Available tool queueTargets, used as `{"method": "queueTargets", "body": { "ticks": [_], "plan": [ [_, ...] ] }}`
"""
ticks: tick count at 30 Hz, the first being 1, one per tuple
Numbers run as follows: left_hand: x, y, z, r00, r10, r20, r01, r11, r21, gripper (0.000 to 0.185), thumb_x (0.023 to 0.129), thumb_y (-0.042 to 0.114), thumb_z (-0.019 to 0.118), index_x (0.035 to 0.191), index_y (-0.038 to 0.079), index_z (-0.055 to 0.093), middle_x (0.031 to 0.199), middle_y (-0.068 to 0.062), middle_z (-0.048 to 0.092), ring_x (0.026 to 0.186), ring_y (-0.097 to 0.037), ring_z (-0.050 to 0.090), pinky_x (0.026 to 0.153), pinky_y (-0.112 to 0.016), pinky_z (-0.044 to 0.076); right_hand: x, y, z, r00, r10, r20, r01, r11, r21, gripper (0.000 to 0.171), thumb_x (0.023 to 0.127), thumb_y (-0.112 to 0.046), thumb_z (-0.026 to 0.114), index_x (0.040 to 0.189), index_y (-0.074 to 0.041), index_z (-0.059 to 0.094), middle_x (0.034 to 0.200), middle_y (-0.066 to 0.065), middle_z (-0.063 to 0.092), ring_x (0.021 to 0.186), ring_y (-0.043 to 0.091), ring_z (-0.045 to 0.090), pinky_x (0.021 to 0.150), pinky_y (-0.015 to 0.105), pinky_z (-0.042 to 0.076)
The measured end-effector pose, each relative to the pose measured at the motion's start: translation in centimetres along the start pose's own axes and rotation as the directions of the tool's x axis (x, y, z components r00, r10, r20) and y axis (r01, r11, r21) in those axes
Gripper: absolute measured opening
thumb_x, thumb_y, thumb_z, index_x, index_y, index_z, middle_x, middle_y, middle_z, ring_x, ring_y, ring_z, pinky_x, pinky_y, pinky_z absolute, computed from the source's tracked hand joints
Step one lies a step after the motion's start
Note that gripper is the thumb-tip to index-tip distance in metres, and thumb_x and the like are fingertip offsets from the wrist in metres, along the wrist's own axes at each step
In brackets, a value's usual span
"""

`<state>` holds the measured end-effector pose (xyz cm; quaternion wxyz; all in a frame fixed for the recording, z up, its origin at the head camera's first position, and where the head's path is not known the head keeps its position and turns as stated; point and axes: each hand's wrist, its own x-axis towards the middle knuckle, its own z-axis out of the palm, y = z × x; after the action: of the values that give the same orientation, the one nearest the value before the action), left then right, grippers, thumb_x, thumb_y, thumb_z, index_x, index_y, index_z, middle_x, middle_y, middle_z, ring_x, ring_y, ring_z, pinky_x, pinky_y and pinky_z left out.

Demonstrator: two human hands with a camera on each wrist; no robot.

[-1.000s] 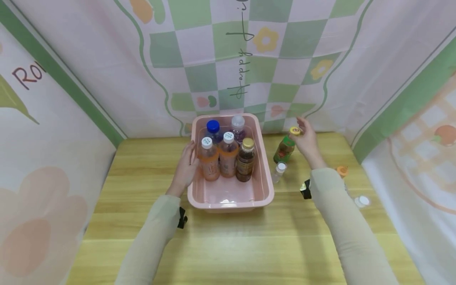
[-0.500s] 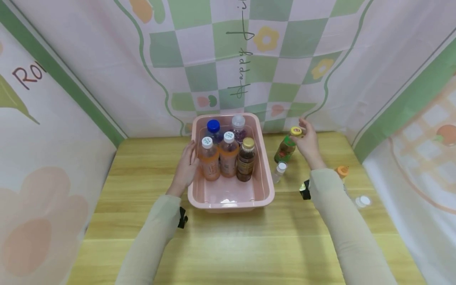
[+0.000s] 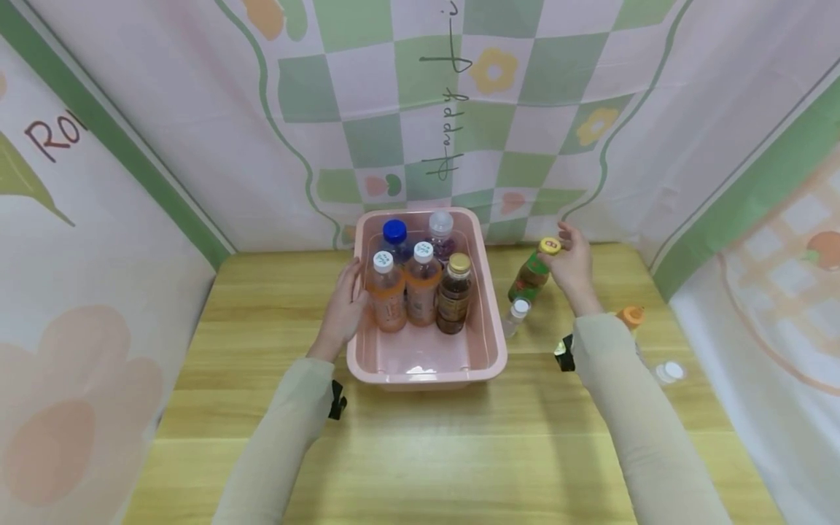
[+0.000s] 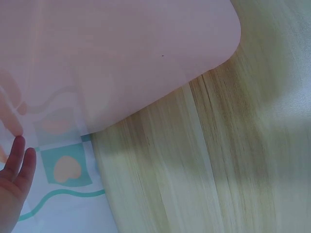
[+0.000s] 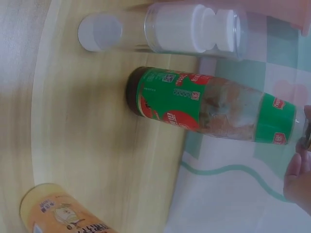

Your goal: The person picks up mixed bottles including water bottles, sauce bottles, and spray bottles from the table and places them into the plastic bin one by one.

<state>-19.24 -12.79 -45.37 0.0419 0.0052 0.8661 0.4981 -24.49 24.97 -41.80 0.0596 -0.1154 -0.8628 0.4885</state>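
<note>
left hand [image 3: 341, 310]: flat on bin [image 3: 488, 321] left wall | right hand [image 3: 573, 266]: grips green bottle [image 3: 531, 275] cap, right of bin

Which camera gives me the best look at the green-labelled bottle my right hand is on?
The right wrist view: the green-labelled bottle fills the frame, label and dark base sharp, fingertips at its cap end. The head view shows it small, tilted, yellow cap under the right hand. The left wrist view does not show it.
</note>
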Motion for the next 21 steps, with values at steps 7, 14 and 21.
{"method": "queueTargets", "body": {
  "ticks": [7,14,21],
  "plan": [
    [0.0,0.0,0.0,1.0,-0.009,0.006,0.009,1.0,-0.015,0.061,0.097,0.021,0.04,0.154,0.023,0.018,0.163,0.002,0.011,0.149,-0.029,0.016,0.12,-0.055,0.021,-0.2,0.3,0.1,0.998,0.002,-0.068,0.0,0.999,0.033,0.074,0.082,0.005,0.064,0.147,-0.009,0.032,0.149,0.019,0.036,0.136,0.034,0.039,0.114,0.045,0.038],
    [0.0,0.1,0.0,1.0,-0.01,0.004,0.01,1.0,-0.013,0.06,0.098,0.022,0.04,0.153,0.023,0.018,0.163,0.0,0.011,0.149,-0.028,0.015,0.121,-0.054,0.02,-0.5,0.4,0.0,0.994,0.013,-0.111,-0.008,0.999,0.043,0.071,0.082,0.005,0.063,0.145,-0.01,0.035,0.145,0.018,0.04,0.134,0.032,0.042,0.112,0.041,0.041],
    [0.1,-0.1,0.1,1.0,-0.008,0.003,0.008,1.0,-0.013,0.06,0.097,0.023,0.04,0.153,0.022,0.019,0.163,0.001,0.011,0.149,-0.028,0.016,0.121,-0.053,0.019,-1.0,-0.4,-1.1,0.992,-0.043,-0.121,0.05,0.997,0.054,0.071,0.08,0.005,0.064,0.145,-0.008,0.036,0.144,0.018,0.042,0.13,0.031,0.046,0.108,0.04,0.044]
  ]
}}
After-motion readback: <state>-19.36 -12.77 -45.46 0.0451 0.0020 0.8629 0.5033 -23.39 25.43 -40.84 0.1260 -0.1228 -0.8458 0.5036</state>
